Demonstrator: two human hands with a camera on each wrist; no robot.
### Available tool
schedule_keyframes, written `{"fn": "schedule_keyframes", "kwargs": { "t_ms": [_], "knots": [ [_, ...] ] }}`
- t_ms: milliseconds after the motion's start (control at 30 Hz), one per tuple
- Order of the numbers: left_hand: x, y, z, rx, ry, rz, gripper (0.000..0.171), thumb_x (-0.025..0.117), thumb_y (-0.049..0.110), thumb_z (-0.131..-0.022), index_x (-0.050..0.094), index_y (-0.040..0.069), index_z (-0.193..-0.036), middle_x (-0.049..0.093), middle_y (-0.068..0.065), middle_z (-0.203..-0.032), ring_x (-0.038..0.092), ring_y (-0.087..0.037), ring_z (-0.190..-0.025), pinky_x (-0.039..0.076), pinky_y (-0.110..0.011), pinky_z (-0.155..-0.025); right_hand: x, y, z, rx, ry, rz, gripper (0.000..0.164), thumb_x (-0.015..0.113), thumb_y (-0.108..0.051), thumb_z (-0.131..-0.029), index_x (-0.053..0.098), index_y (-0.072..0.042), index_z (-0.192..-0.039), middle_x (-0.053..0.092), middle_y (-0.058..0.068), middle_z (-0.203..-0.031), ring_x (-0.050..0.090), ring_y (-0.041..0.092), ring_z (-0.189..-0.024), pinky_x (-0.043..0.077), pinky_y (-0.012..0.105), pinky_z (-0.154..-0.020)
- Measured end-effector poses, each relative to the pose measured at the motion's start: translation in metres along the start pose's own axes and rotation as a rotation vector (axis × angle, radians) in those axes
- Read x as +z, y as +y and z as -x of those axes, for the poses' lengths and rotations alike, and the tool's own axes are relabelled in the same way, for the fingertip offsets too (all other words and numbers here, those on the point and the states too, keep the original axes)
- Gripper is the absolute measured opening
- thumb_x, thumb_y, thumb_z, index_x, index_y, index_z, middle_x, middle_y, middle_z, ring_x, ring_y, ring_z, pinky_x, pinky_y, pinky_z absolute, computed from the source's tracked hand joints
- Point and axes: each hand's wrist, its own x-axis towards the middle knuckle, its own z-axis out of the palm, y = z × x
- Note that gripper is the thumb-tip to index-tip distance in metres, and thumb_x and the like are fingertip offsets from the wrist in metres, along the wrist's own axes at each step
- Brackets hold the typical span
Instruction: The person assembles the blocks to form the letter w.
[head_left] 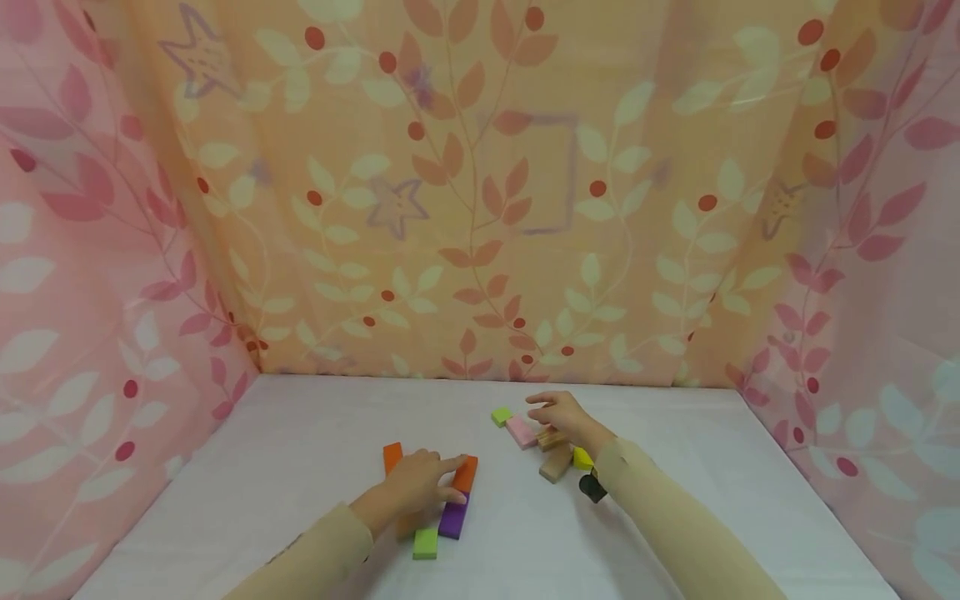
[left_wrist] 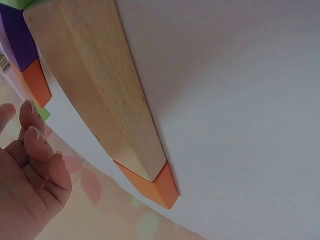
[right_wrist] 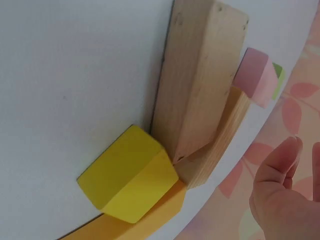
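My left hand (head_left: 416, 483) reaches over a group of wooden blocks, its index fingertip right at an orange block (head_left: 466, 473) and its thumb over a purple block (head_left: 454, 518). Those two lie end to end. Beside them are a light green block (head_left: 425, 544) and a long natural-wood block (left_wrist: 95, 85) with another orange block (left_wrist: 150, 187) at its far end. My right hand (head_left: 566, 414) hovers with fingers extended above a second group, holding nothing. Below it are a pink block (right_wrist: 255, 75), a plain wood block (right_wrist: 195, 80) and a yellow block (right_wrist: 132, 175).
A light green block (head_left: 501, 416) lies past the pink one. An orange-yellow block (right_wrist: 150, 220) lies against the yellow one. A small dark object (head_left: 592, 487) shows under the right wrist. Patterned cloth (head_left: 480, 250) stands behind and beside the white table (head_left: 315, 442).
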Motion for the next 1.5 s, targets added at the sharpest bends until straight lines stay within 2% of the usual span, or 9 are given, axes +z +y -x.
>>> {"fn": "schedule_keyframes", "kwargs": {
  "t_ms": [100,267,567,700,967,1067,1300,1500],
  "knots": [
    [0.0,-0.001,-0.001,-0.009,-0.018,-0.01,0.071,0.067,0.055,-0.083,0.051,0.021,-0.143,0.059,-0.007,-0.099,0.052,-0.022,-0.091,0.047,-0.04,-0.083,0.0,0.0,-0.004,-0.012,-0.005,-0.006,0.038,0.063,-0.016,-0.095,0.06,0.0,-0.129,0.062,0.018,-0.121,0.059,0.034,-0.106,0.05,0.036,-0.082],
    [0.002,-0.003,-0.001,0.002,-0.029,-0.051,0.069,0.067,0.056,-0.082,0.054,0.023,-0.141,0.061,-0.008,-0.102,0.053,-0.023,-0.092,0.047,-0.04,-0.085,0.005,0.006,-0.016,-0.005,0.009,-0.005,0.037,0.062,-0.009,-0.095,0.059,0.001,-0.13,0.06,0.018,-0.118,0.053,0.03,-0.102,0.047,0.041,-0.087],
    [0.006,-0.001,0.0,0.02,-0.031,-0.114,0.066,0.069,0.056,-0.081,0.058,0.024,-0.137,0.062,-0.007,-0.102,0.053,-0.022,-0.091,0.047,-0.038,-0.083,0.019,0.014,-0.035,-0.091,-0.048,0.186,0.043,0.07,-0.011,-0.09,0.06,-0.003,-0.131,0.055,0.022,-0.128,0.052,0.032,-0.111,0.046,0.043,-0.091],
    [0.006,0.001,0.001,0.005,-0.049,-0.113,0.067,0.068,0.057,-0.08,0.057,0.025,-0.138,0.061,-0.006,-0.099,0.051,-0.02,-0.086,0.047,-0.036,-0.08,0.024,0.016,-0.042,-0.067,-0.048,0.196,0.047,0.073,-0.012,-0.087,0.061,-0.006,-0.131,0.056,0.022,-0.126,0.052,0.031,-0.111,0.045,0.044,-0.092],
    [0.008,0.001,0.0,0.027,-0.046,-0.106,0.066,0.07,0.056,-0.079,0.059,0.024,-0.136,0.055,0.0,-0.087,0.045,-0.015,-0.077,0.04,-0.028,-0.069,0.028,0.014,-0.051,-0.031,-0.057,0.272,0.049,0.074,-0.016,-0.085,0.061,-0.011,-0.132,0.055,0.022,-0.127,0.048,0.036,-0.116,0.04,0.053,-0.097],
    [0.009,0.001,-0.001,0.024,-0.059,-0.106,0.067,0.069,0.057,-0.079,0.059,0.025,-0.136,0.054,0.001,-0.085,0.044,-0.014,-0.076,0.039,-0.027,-0.069,0.031,0.013,-0.052,-0.014,-0.07,0.278,0.051,0.074,-0.014,-0.084,0.06,-0.01,-0.133,0.055,0.023,-0.129,0.046,0.038,-0.12,0.039,0.055,-0.098],
    [0.008,0.001,-0.004,0.035,-0.045,-0.135,0.066,0.069,0.057,-0.078,0.06,0.025,-0.135,0.051,0.004,-0.082,0.042,-0.014,-0.076,0.037,-0.027,-0.07,0.037,0.007,-0.054,0.023,-0.073,0.311,0.055,0.077,-0.016,-0.082,0.059,-0.012,-0.135,0.057,0.018,-0.123,0.042,0.033,-0.113,0.041,0.043,-0.088],
    [0.007,-0.003,-0.009,0.033,-0.042,-0.125,0.067,0.069,0.058,-0.078,0.06,0.025,-0.136,0.059,0.0,-0.09,0.047,-0.015,-0.081,0.041,-0.029,-0.074,0.039,0.005,-0.064,0.027,-0.066,0.388,0.052,0.078,-0.015,-0.081,0.063,-0.011,-0.131,0.06,0.017,-0.121,0.04,0.034,-0.111,0.037,0.048,-0.094]
  ]
}}
